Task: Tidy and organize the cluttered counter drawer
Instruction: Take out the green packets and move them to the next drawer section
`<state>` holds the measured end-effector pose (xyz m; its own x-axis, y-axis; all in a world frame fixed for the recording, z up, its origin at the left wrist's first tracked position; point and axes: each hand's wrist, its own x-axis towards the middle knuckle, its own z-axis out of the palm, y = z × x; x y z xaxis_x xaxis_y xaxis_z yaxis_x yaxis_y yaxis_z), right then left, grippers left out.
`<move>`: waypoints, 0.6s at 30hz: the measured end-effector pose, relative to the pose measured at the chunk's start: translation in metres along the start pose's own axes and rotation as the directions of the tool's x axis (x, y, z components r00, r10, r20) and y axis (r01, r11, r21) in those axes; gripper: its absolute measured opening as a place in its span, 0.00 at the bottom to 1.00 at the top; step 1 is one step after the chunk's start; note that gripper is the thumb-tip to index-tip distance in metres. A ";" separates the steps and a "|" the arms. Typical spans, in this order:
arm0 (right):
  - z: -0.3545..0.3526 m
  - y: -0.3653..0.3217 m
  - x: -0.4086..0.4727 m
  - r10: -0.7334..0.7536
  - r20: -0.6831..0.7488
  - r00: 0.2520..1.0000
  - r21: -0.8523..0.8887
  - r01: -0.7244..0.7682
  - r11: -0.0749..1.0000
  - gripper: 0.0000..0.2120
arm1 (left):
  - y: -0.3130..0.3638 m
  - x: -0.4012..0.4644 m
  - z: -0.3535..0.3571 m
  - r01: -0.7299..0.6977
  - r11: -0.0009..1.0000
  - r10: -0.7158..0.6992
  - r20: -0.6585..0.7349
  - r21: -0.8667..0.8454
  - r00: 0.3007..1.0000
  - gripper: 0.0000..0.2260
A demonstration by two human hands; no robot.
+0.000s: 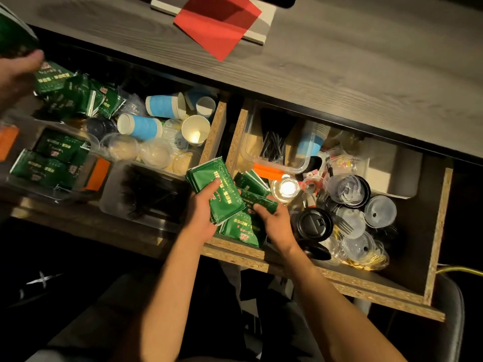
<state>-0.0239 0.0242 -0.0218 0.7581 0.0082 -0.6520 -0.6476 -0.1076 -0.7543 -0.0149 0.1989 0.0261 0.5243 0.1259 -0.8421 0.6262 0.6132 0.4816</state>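
Observation:
Two open drawers lie below the counter. My left hand (202,209) grips a stack of green packets (217,189) over the front left corner of the right drawer (441,205). My right hand (274,220) pinches a single green packet (257,201) just to the right of that stack. More green packets (241,228) lie under both hands in the drawer corner. The left drawer (213,131) holds a clear tub with green packets (49,160) and a loose heap of green packets (78,94) behind it.
Another person's hand (18,71) reaches in at the far left with a green box (13,30). Blue paper cups (142,126), clear lids, black lids (315,226), a clear tub with black straws (273,145) and a tub of black cutlery (146,194) fill the drawers. A red sheet (217,24) lies on the counter.

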 end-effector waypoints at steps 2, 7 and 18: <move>0.000 -0.003 -0.001 -0.015 0.069 0.998 -0.036 0.017 0.999 0.05 | 0.001 -0.002 -0.002 -0.013 1.000 0.013 0.012 0.004 1.000 0.16; -0.013 -0.010 -0.003 -0.073 0.051 0.996 0.040 0.071 0.997 0.09 | 0.003 -0.004 -0.009 -0.036 0.999 0.036 0.009 0.001 0.999 0.11; -0.060 -0.094 -0.034 -0.194 -0.277 0.941 0.387 0.294 0.874 0.06 | 0.006 -0.010 0.032 0.038 0.994 -0.036 -0.028 0.098 0.999 0.37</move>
<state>0.0155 -0.0257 0.0762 0.8603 -0.2469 -0.4461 -0.3723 0.2935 -0.8805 0.0024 0.1764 0.0448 0.4851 0.1261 -0.8653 0.6995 0.5379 0.4705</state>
